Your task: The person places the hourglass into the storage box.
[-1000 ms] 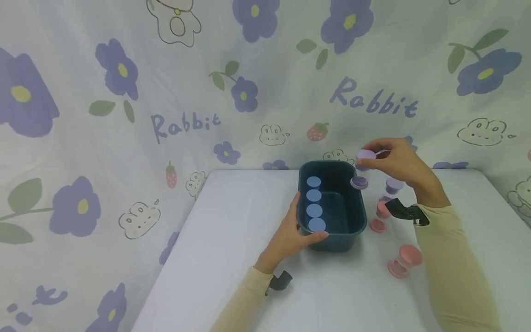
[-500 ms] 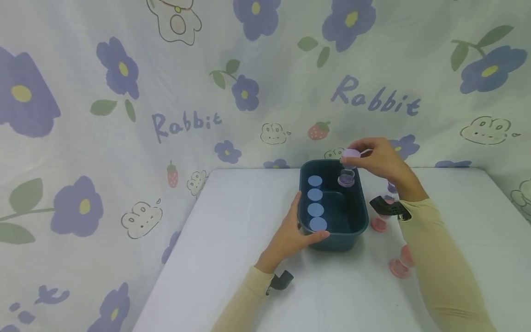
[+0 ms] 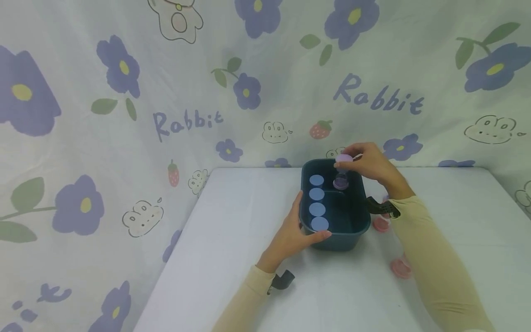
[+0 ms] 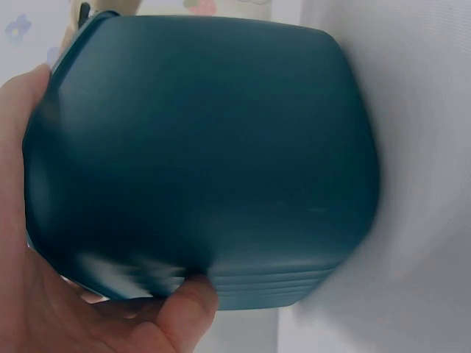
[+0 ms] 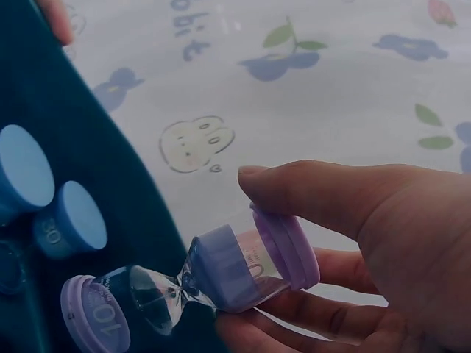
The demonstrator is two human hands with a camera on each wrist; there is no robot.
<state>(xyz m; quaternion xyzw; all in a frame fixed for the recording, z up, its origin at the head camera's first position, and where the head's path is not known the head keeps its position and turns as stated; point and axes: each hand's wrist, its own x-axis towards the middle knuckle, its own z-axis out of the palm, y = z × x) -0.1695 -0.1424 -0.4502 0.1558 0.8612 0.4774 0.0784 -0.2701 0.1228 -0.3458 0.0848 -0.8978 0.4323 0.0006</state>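
My right hand pinches a purple-capped sand timer by its upper cap, thumb on one side and fingers on the other. In the head view the timer's lower cap is inside the far right part of a dark teal bin. The right wrist view shows it tilted, with purple sand in the bulb nearer the hand. My left hand grips the bin's near left corner, thumb over the rim and fingers along the outer side. Blue-capped sand timers stand in a row along the bin's left wall.
Right of the bin, a pink sand timer and another pink one stand on the white table, partly hidden by my right arm. A flower-and-rabbit printed cloth hangs behind the table's back edge.
My right hand has carried the purple sand timer left from beside the bin's right rim, then lowered it partly into the bin. The left hand keeps its hold on the bin.
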